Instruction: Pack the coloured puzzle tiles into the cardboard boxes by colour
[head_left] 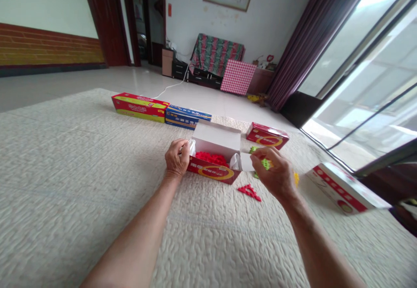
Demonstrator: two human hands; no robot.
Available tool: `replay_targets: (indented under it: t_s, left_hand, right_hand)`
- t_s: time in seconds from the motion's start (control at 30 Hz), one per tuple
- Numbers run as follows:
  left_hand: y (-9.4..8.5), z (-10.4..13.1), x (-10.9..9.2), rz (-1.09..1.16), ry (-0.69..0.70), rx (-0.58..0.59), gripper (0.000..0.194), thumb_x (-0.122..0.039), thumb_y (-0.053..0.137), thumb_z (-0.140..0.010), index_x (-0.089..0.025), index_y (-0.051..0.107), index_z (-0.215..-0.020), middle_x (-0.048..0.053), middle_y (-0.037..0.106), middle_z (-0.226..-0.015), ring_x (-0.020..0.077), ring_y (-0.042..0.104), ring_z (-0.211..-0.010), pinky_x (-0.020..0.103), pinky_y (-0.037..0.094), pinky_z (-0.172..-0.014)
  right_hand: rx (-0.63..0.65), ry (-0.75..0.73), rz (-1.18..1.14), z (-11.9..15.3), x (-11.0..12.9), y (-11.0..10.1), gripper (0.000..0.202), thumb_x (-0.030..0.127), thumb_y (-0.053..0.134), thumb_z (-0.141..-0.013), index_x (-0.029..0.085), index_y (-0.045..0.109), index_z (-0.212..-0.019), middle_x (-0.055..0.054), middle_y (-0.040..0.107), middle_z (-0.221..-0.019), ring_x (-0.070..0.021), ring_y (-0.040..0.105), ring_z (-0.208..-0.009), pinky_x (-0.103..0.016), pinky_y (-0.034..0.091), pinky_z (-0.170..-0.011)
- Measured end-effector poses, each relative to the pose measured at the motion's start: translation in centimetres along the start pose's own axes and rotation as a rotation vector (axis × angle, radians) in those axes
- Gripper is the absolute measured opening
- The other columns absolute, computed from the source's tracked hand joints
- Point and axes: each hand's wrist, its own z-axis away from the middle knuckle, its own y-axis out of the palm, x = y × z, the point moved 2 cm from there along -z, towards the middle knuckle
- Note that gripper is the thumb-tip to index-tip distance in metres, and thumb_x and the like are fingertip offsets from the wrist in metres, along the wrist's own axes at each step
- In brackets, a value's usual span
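Note:
A red cardboard box [213, 173] stands on the quilted cover with its lid [217, 134] raised at the back. Red plastic pieces [210, 157] lie inside, with white plastic bag [234, 161] material at both ends. My left hand [177, 155] is closed at the box's left end, its fingertips partly hidden. At the other end, my right hand [273, 168] pinches the white side flap [246, 162], which is folded outward. A red triangular piece [249, 192] lies in front of the box. Green pieces [266, 164] and a yellow piece [296, 178] show around my right hand.
Behind the open box are a long red and green box [140, 107], a blue box [187, 117] and a closed red box [267, 136]. To the right stands a white and red carton [347, 188]. Everything rests on a pale quilted cover [81, 170].

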Motion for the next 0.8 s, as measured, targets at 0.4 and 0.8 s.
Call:
replay_targets:
  t_s: [0.4,0.8]
  left_hand:
    - [-0.1,0.0,0.2,-0.042,-0.043,0.029,0.035,-0.039,0.041,-0.092,-0.017,0.067,-0.086,0.01,0.071,-0.093,0.0199,0.066,-0.091,0.031,0.049,-0.087]
    - [-0.1,-0.1,0.2,-0.007,-0.047,0.031,0.035,-0.039,0.04,-0.092,-0.017,0.067,-0.087,0.011,0.071,-0.094,0.0202,0.066,-0.092,0.032,0.05,-0.087]
  right_hand:
    - [0.583,0.143,-0.048,7.5,-5.2,1.1,0.038,0.027,0.068,-0.073,0.021,0.063,-0.11,-0.009,0.063,-0.107,-0.0199,0.063,-0.088,-0.036,0.052,-0.078]
    - [0.862,0.292,-0.332,6.1,-3.1,-1.6,0.023,0.033,0.064,-0.08,0.022,0.067,-0.1,-0.004,0.068,-0.09,-0.015,0.062,-0.075,-0.029,0.053,-0.064]
